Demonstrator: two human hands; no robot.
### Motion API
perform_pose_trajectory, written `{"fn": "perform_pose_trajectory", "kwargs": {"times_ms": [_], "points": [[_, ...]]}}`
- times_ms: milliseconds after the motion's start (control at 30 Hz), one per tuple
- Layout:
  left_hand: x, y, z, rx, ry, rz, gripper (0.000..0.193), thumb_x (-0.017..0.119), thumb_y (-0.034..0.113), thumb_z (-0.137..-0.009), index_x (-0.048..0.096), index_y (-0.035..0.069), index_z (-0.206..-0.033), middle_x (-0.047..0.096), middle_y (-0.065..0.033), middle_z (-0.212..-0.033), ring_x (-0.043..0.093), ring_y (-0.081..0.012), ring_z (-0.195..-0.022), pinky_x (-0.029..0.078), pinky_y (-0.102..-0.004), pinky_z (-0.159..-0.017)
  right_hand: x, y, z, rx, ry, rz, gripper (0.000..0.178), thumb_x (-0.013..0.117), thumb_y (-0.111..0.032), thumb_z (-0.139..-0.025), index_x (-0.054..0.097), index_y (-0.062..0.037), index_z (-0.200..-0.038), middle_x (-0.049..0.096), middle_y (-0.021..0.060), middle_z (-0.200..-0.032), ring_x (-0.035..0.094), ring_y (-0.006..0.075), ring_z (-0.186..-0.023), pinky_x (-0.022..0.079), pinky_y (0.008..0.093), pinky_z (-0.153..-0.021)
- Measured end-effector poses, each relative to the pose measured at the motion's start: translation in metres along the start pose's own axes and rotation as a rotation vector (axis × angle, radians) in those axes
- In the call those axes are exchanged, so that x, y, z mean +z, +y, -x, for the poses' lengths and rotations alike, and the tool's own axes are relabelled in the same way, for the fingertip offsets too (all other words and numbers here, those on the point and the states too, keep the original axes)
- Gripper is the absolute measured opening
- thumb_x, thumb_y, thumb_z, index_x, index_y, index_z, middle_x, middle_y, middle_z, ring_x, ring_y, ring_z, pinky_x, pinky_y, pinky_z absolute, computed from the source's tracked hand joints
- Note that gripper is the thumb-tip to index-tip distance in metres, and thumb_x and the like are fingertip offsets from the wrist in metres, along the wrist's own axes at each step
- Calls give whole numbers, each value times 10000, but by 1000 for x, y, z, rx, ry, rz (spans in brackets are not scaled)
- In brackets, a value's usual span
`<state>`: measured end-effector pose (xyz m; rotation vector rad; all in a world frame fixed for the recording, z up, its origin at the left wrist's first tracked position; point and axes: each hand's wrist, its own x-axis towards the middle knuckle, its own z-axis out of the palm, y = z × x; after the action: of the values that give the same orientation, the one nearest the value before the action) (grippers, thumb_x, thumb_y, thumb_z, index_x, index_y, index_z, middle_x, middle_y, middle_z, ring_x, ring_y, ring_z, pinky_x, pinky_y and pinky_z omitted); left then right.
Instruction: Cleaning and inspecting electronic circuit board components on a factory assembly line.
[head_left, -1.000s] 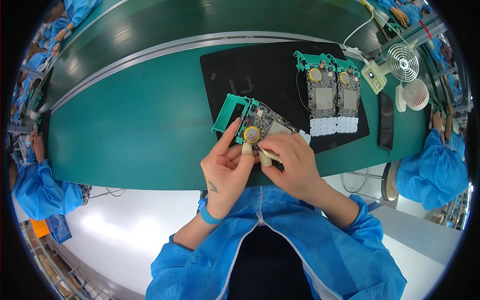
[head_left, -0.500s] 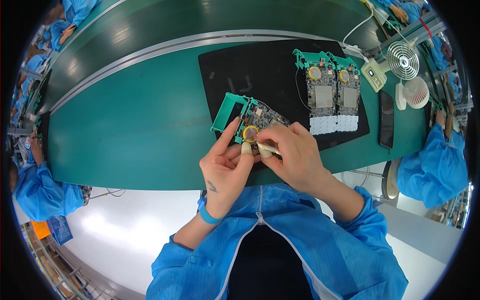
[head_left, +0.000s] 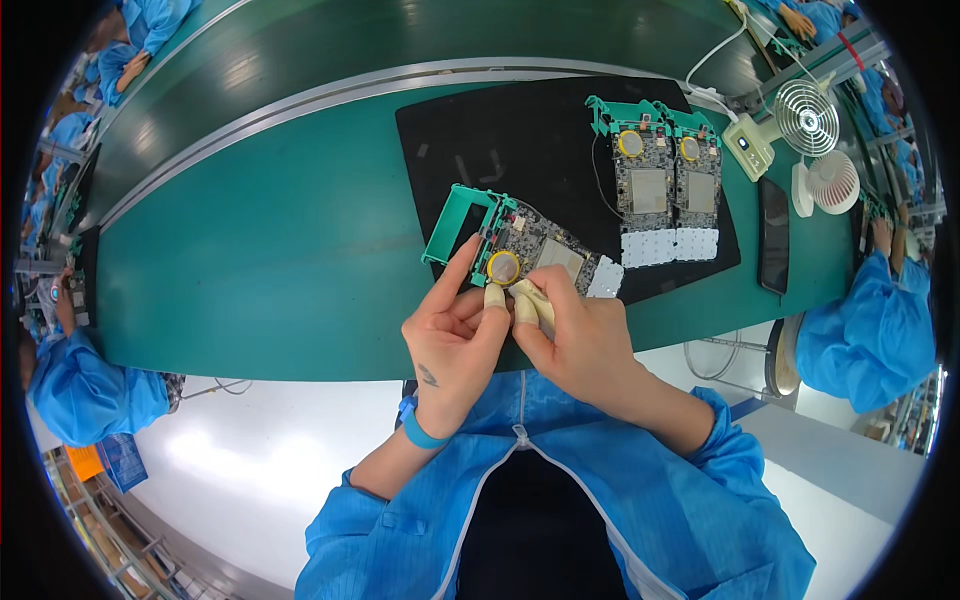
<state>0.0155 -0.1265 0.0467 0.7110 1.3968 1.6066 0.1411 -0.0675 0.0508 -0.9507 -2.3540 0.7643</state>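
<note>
A circuit board (head_left: pixel 530 232) is held at its near left edge by my left hand (head_left: pixel 455 340), index finger along the side and cotted thumb near the coin cell. That round cell (head_left: pixel 503 267) has a yellow rim. An open green plastic frame (head_left: pixel 455 228) sits at the board's left end; a white patterned piece (head_left: pixel 605 277) is at its right end. My right hand (head_left: pixel 585 340) is closed in a pinch at the board's near edge, just right of the cell. Pale finger cots cover its thumb and index finger. Whatever lies between those fingertips is hidden.
Two similar boards (head_left: pixel 643 190) with green frames lie side by side on the black mat (head_left: pixel 540 120). Right of the mat are a dark phone (head_left: pixel 772 237), a pale box with a display (head_left: pixel 748 147) and two small fans (head_left: pixel 806 120). Co-workers in blue sit at both sides.
My right hand has drawn slightly down, its fingers bunching together and uncovering more of the board's middle and right end. My left hand keeps its grip, almost unmoved.
</note>
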Motion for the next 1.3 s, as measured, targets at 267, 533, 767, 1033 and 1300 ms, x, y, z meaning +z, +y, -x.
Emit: {"fn": "perform_pose_trajectory", "kwargs": {"times_ms": [267, 533, 767, 1033, 1300], "points": [[0, 0, 1, 6, -7, 7, 540, 503, -97, -823, 412, -47, -1354, 663, -143, -973, 634, -124, -869, 517, -210, -761, 4, 0, 0, 8, 29, 11, 248, 641, -158, -819, 501, -60, -1000, 616, 88, -640, 626, 263, -512, 472, 342, -452], [-3, -1, 2, 10, -30, -28, 541, 505, -95, -827, 411, -41, -1357, 664, -133, -970, 631, -115, -864, 517, -211, -757, 9, -5, -3, -160, 72, 237, 233, 667, -171, -802, 519, -63, -946, 573, 65, -577, 583, 226, -454, 419, 337, -407], [-1, -3, 1, 5, 10, 3, 544, 505, -93, -823, 422, -30, -1357, 664, -96, -900, 619, -85, -810, 509, -193, -712, 9, 0, -2, -102, 109, 90, 234, 675, -161, -780, 526, -63, -932, 541, 52, -540, 570, 219, -444, 416, 334, -405], [-3, -2, 0, 15, -18, -37, 543, 509, -86, -825, 426, -20, -1358, 659, -73, -864, 608, -65, -782, 500, -181, -694, 10, -6, -3, -134, 84, 196, 219, 660, -162, -798, 525, -60, -936, 572, 65, -569, 592, 236, -468, 435, 337, -427], [-3, -4, -1, 10, -19, -26, 535, 507, -81, -845, 413, -15, -1367, 668, -92, -902, 621, -82, -821, 508, -189, -728, 4, 3, -6, -68, 35, 67, 225, 658, -183, -802, 520, -67, -936, 583, 63, -582, 605, 236, -490, 442, 335, -433]]}}
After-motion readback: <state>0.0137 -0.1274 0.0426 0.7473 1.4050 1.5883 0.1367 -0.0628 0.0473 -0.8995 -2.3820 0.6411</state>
